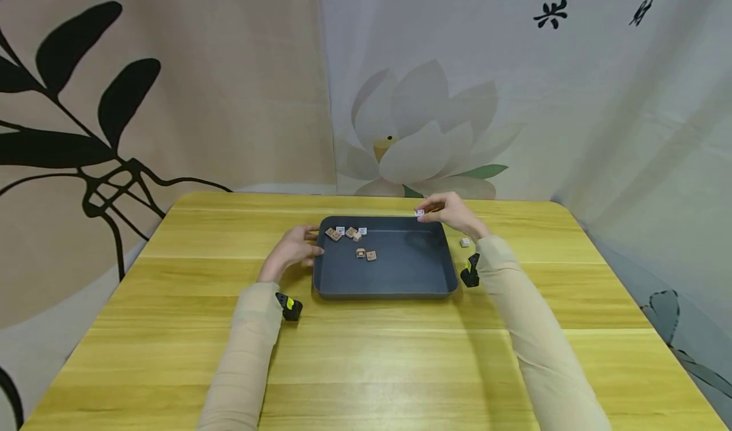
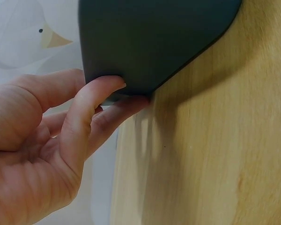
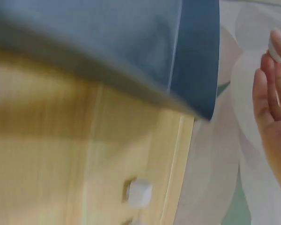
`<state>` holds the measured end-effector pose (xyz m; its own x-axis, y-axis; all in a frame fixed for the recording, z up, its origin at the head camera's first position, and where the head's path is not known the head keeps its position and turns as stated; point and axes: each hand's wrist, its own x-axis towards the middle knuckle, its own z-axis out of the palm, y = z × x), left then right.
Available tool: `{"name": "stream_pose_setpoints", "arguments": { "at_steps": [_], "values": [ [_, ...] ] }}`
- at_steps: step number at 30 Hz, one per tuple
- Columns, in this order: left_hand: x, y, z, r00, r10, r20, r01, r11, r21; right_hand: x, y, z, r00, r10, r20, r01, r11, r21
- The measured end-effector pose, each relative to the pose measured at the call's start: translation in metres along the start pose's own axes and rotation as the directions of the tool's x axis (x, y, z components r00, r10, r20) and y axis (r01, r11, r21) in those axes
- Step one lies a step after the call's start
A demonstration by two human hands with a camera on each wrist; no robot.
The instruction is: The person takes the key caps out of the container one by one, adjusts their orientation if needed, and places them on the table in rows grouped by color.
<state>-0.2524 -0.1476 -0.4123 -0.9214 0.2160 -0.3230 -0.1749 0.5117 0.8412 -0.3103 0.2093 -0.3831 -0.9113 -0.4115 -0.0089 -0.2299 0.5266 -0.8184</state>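
A dark grey rectangular tray (image 1: 394, 278) lies on the wooden table. My left hand (image 1: 293, 248) holds it at its left side; in the left wrist view, the thumb and fingers (image 2: 107, 83) bear on the tray's outer wall near a corner. My right hand (image 1: 452, 213) is raised over the tray's far right corner. Its thumb and fingertips pinch a small white block (image 1: 419, 213) with dark marks on its face. Inside the tray lie several small brown blocks (image 1: 371, 255) and white blocks (image 1: 340, 230), mostly toward the left.
Right of the tray, another white block (image 1: 465, 242) sits on the table (image 1: 377, 367), beside the right wrist. The right wrist view shows that block (image 3: 139, 193) and part of a second white one (image 3: 137, 222). A patterned curtain (image 1: 257, 100) hangs behind the table's far edge.
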Motion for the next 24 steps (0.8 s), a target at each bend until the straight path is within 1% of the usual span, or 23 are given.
{"name": "stream_pose_setpoints", "arguments": {
  "at_steps": [2,7,9,16,20,24],
  "values": [
    [0.000,0.000,0.000,1.000,-0.002,-0.003,0.002,1.000,-0.002,-0.005,0.004,-0.006,1.000,0.018,0.000,-0.018,1.000,0.011],
    [0.000,-0.001,0.000,1.000,-0.001,-0.004,0.001,1.000,0.002,-0.019,0.019,-0.022,0.999,0.031,-0.014,-0.031,0.999,0.026],
    [0.001,-0.002,0.000,1.000,0.000,-0.003,0.000,1.000,0.003,-0.024,0.025,-0.027,0.999,0.044,-0.023,-0.043,0.998,0.047],
    [0.001,-0.002,0.000,1.000,0.004,-0.003,-0.004,1.000,-0.001,-0.044,0.046,-0.045,0.990,0.125,-0.059,-0.118,0.987,0.107],
    [0.001,-0.001,0.000,1.000,0.007,-0.001,-0.007,1.000,-0.006,-0.053,0.057,-0.053,0.985,0.156,-0.072,-0.145,0.981,0.130],
    [0.000,-0.001,0.000,1.000,0.009,0.001,-0.009,1.000,-0.005,-0.060,0.066,-0.057,0.976,0.193,-0.103,-0.178,0.975,0.135]
  ]
}}
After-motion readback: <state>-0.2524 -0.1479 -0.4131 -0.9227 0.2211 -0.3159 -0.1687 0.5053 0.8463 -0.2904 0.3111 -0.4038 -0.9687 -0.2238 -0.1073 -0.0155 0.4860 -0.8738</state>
